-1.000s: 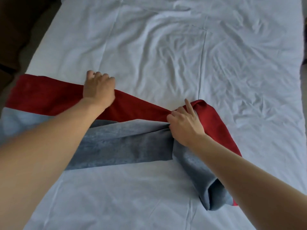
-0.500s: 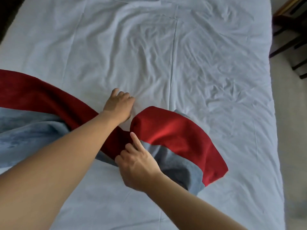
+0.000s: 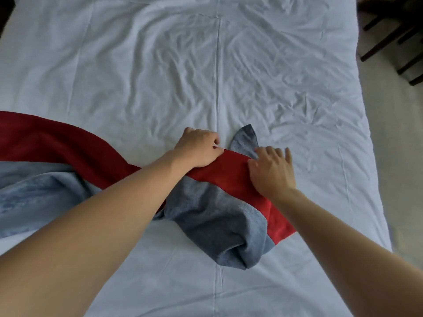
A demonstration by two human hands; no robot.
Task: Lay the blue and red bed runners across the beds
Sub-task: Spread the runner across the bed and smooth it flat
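Observation:
A red bed runner [image 3: 68,145] and a blue-grey bed runner [image 3: 215,216] lie together across the white bed [image 3: 206,65], flat at the left and bunched and twisted near the middle. My left hand [image 3: 198,148] has its fingers curled on the far edge of the red runner. Just to its right, my right hand [image 3: 272,172] rests on the red runner with its fingers spread, fingertips reaching a blue corner [image 3: 246,139] that sticks up behind it. The right end of both runners is folded back in a heap toward me.
The wrinkled white sheet covers the whole bed. The bed's right edge drops to a pale floor [image 3: 400,145]. Dark wooden chair legs [image 3: 389,30] stand at the top right beside the bed.
Both hands have moved right along the runners, dragging the bunched end toward the bed's middle. My right hand has gone from gripping the fold to lying spread on it. The view shifted right.

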